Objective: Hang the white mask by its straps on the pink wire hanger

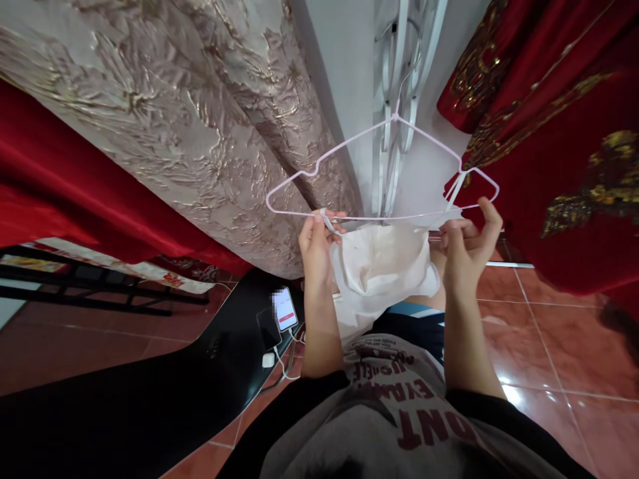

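Note:
A pale pink clothes hanger (394, 120) hangs by its hook in front of me. Below its lower bar droops a white strappy garment (384, 259), partly over my lap. My left hand (318, 243) pinches one white strap at the bar's left part. On the right, the other strap (455, 188) loops over the hanger's shoulder notch and runs down to my right hand (469, 246). That hand's thumb and curled fingers close near the strap's lower end, while its index finger reaches up to the hanger's right corner. The exact grip there is partly hidden.
White metal rack bars (394, 60) stand behind the hanger. A beige embossed curtain (200, 120) hangs left, a red and gold curtain (564, 146) right. Two phones, one a lit phone (285, 309), lie with a white cable on a black bench (150, 399).

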### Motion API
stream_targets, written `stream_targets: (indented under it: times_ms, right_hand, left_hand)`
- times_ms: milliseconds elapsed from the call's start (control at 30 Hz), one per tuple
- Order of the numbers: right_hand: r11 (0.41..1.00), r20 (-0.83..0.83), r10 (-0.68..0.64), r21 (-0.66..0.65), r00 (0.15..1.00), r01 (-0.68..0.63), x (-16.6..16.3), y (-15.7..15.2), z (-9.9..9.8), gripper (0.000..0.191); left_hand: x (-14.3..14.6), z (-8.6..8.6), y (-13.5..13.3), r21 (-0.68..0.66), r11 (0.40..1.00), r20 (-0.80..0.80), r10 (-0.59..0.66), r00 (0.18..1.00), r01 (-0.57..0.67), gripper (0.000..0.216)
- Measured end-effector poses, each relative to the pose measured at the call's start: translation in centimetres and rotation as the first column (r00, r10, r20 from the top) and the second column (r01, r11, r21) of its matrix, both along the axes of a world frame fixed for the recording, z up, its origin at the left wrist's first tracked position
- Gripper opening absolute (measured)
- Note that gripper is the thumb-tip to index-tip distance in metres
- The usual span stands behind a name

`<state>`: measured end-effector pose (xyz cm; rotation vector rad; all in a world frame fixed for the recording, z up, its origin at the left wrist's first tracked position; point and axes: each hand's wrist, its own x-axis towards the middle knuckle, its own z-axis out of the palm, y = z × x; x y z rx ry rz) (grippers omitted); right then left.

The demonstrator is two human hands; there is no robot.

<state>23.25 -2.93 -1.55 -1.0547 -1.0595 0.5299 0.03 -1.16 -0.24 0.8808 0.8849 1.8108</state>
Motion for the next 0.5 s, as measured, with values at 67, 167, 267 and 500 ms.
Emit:
stream_targets:
  times_ms: [67,167,267,500]
  right_hand:
    - [0.994,-0.006,0.041,-0.098,0.999,-0.041,1.3,0.7,0.7,0.040]
    - [0.964,0.056,0.183,-0.205,0.982,-0.168,2.2,1.3,2.8,0.019]
    - [0.982,0.125,0.165,-0.113,0.978,-0.151,1.8,1.7,5.1,0.013]
    - [0.986,0.156,-0.143,0.112,0.977,0.126,3.6,4.0,7.1,0.025]
  left_hand:
    - [0.0,-0.3,0.3,0.018,1.000,-0.001,0.010,1.000,-0.010,0.031]
    - [0.0,-0.4,0.6,0.025,0.998,-0.028,0.060,0.998,-0.059,0.034]
    - [-0.2,-0.4,0.8,0.031,0.995,-0.070,0.097,0.993,-0.095,0.035]
    - [-0.8,-0.4,0.7,0.004,0.998,-0.091,0.057,0.994,-0.057,0.034]
